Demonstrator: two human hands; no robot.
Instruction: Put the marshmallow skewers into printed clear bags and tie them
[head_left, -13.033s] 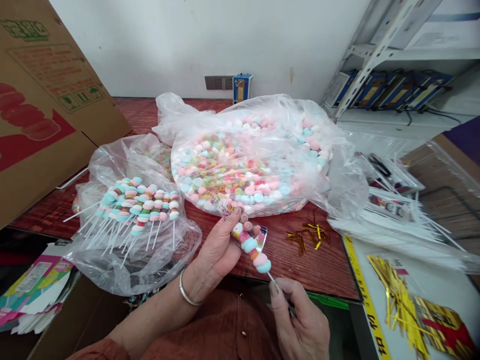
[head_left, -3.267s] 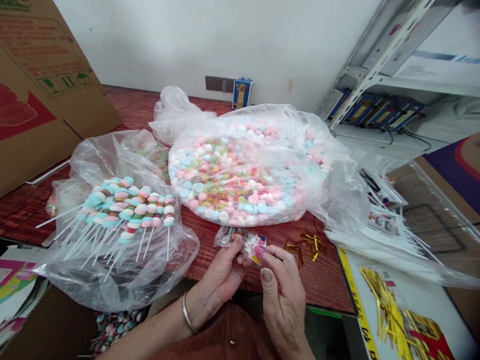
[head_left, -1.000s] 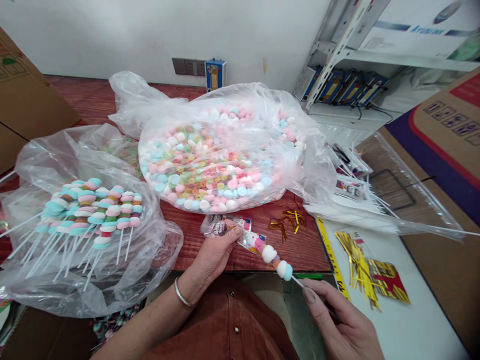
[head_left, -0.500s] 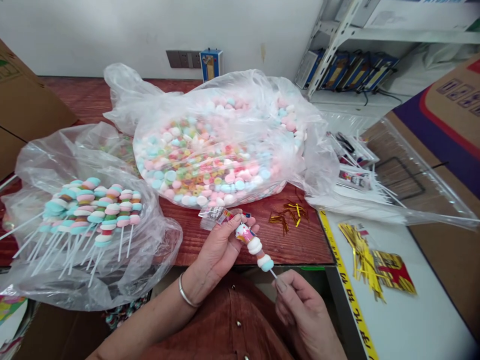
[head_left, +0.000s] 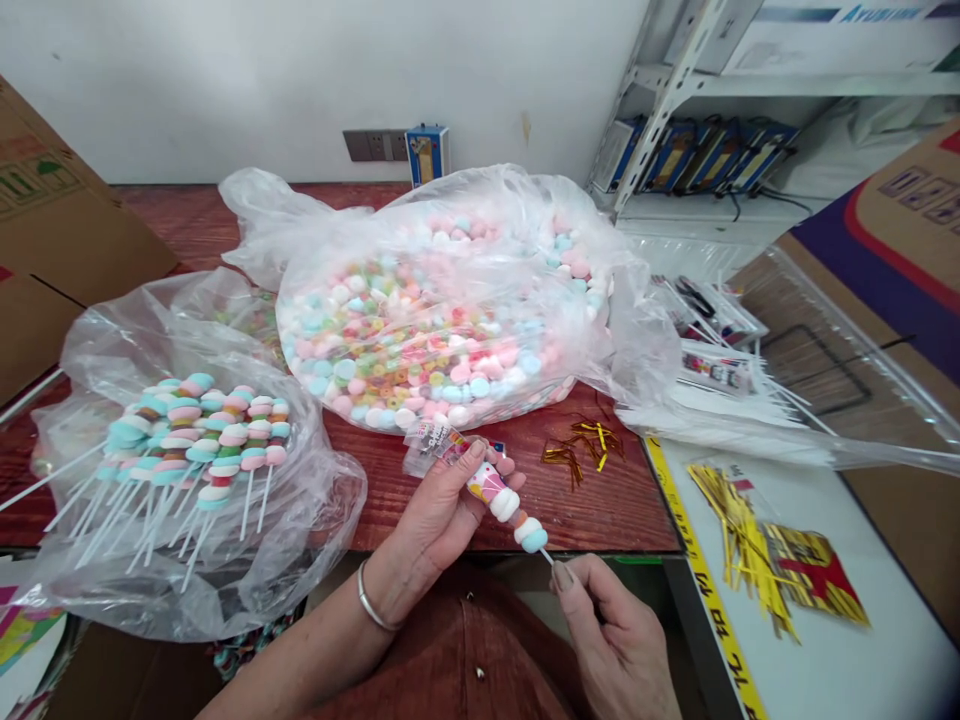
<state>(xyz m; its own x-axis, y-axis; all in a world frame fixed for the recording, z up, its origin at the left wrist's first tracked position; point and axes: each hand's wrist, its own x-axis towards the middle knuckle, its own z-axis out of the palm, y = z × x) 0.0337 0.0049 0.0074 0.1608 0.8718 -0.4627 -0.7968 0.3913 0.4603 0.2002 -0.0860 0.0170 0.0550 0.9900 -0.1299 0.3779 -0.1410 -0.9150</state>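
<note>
Table (head_left: 607, 515): dark red, against a white wall; I see both hands at its front edge.
Large clear bag (head_left: 517, 275): full of pastel marshmallows and smaller coloured sweets; it covers the table's middle and obstructs reach straight ahead.
Carton (head_left: 82, 220): stands far left, behind the smaller clear bag.
Smaller clear bag (head_left: 307, 550): obstructs the left side; the skewer pile (head_left: 199, 430) lies on its spread plastic.
White sticks (head_left: 712, 405): bundled in clear plastic, right of the large bag.
Left hand (head_left: 442, 500): closed around the printed wrapper (head_left: 486, 482).
Right hand (head_left: 615, 620): thumb and finger pinch the held skewer's stick.
Held skewer (head_left: 505, 504): tilted between the hands, upper part wrapped, lower sweets exposed.
Gold ties (head_left: 589, 445): loose on the table, right of the wrapper.
</note>
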